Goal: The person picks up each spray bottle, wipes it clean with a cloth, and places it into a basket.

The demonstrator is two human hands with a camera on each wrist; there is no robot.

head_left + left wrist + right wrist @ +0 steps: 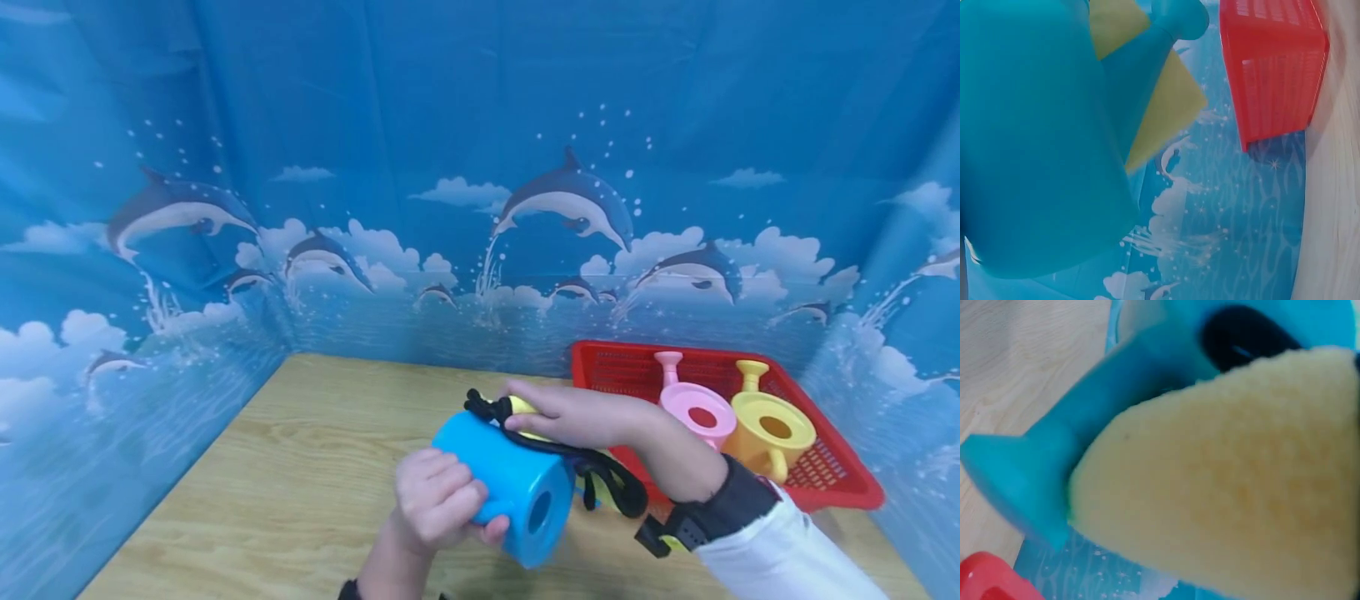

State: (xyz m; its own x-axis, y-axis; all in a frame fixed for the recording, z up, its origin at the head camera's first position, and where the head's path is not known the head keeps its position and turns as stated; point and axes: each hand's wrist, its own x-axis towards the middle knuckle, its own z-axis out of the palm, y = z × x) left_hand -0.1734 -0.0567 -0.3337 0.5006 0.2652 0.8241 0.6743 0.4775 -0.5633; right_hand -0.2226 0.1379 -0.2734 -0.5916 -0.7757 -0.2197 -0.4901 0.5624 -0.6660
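Observation:
A blue watering can [502,467] is held tilted over the table, its round opening turned toward the lower right in the head view. My left hand [438,496] grips it by the handle side, fingers curled. My right hand [581,414] holds a yellow cloth with black edging [525,407] against the can's upper side, and part of the cloth hangs down beside the can. In the right wrist view the cloth [1229,475] fills much of the picture, in front of the blue spout [1047,450]. The left wrist view has the can body [1035,137] close up.
A red slatted basket [847,467] stands at the back right of the wooden table [300,467]. Inside are a pink watering can [686,402] and a yellow watering can [795,417]. A blue dolphin-print curtain [420,167] surrounds the table's back and sides.

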